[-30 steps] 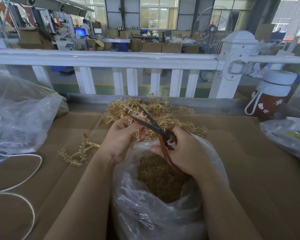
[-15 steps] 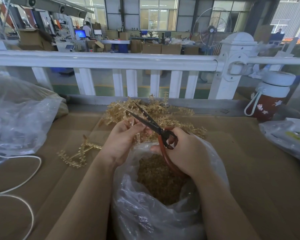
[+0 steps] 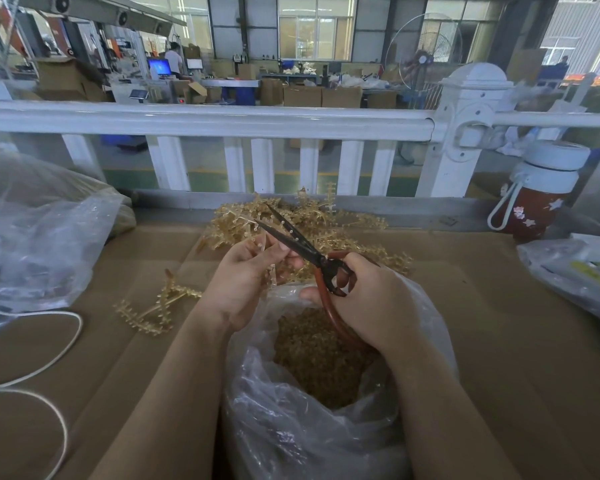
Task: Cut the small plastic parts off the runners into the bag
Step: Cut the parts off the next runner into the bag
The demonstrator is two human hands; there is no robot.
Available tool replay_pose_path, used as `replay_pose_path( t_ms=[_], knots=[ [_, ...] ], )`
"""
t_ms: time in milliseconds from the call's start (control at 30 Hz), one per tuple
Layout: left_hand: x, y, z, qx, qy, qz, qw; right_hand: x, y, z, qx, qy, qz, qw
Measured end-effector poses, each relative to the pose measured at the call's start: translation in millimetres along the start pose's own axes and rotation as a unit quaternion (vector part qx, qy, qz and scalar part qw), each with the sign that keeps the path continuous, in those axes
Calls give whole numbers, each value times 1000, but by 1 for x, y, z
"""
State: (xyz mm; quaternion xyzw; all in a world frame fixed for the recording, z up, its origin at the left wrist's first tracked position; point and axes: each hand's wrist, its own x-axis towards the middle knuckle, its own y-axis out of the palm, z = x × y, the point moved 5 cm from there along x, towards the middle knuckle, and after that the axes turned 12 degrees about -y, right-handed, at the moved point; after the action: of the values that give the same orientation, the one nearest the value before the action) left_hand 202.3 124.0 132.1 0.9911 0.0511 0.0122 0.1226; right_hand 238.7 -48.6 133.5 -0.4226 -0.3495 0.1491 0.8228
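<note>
Centre of frame: left hand (image 3: 238, 277) pinches a thin tan runner (image 3: 270, 271) between thumb and fingertips, holding it over the mouth of the bag (image 3: 291, 431). Right hand (image 3: 371, 299) grips the scissors (image 3: 305, 252) by their red-brown handles, fingers curled through the loops; the dark blades stand apart, tips pointing up and left, just above the left fingertips. Whether a blade touches the runner cannot be told. The bag is clear plastic, open at the top, sitting low centre between the two forearms; inside lies a heap of small tan parts (image 3: 323, 362). The lower scissor handle hangs inside the bag mouth. Behind the hands, toward the upper centre, a pile (image 3: 329, 225) of uncut runners rests on the cardboard (image 3: 499, 323) that covers the bench. One loose runner piece (image 3: 156, 306) lies on the cardboard at centre left, apart from the pile. Left edge: a second large clear bag (image 3: 39, 233), crumpled, and below it a white cord (image 3: 49, 348) looping over the cardboard. Right edge: a red bottle (image 3: 537, 195) with white lid and strap, upright by the white railing (image 3: 222, 119); beneath it, a flat plastic packet (image 3: 575, 271). Beyond the railing, a workshop floor with cartons.
</note>
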Motion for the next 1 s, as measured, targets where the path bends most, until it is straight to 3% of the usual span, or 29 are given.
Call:
replay_pose_path(
  t_ms=[1000],
  knots=[
    [-1, 3, -4, 36, 14, 25, 999, 1, 5, -4, 47, -7, -33, 998]
  ],
)
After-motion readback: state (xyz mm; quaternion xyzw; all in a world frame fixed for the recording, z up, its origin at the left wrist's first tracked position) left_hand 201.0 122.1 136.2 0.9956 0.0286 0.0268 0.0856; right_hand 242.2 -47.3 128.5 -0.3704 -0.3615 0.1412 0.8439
